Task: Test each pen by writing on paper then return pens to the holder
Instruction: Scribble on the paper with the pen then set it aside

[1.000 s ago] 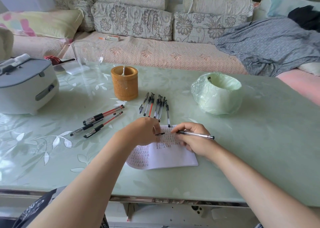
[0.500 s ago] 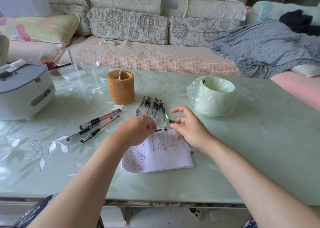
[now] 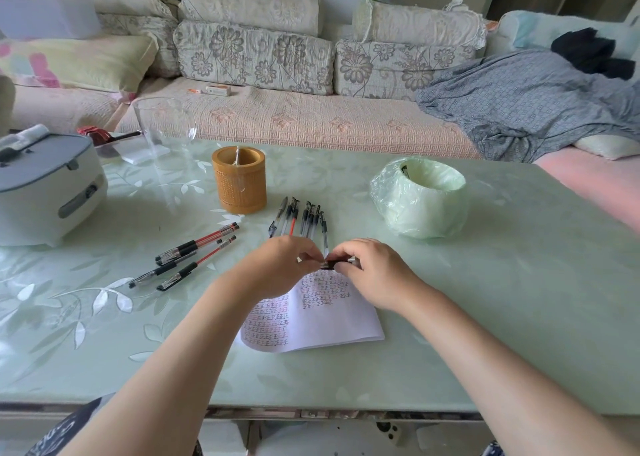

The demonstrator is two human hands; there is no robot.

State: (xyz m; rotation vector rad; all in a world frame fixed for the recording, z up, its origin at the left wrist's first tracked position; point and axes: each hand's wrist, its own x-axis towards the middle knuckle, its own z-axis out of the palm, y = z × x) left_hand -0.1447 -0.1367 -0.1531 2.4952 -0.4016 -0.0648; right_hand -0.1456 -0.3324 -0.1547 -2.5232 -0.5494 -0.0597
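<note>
Many rows of test marks fill paper (image 3: 311, 327) nearest us; we judge testing well along. At its far edge our left hand (image 3: 280, 265) and right hand (image 3: 374, 272) meet, fingertips of both pinching one dark pen (image 3: 334, 265) from either end; capping, we guess. Left of them four pens (image 3: 187, 258) lie loose; just beyond, row of pens (image 3: 304, 218) lies side by side. Farthest, bamboo holder (image 3: 239, 180) stands, no pen showing above rim: returning, we judge, not begun.
</note>
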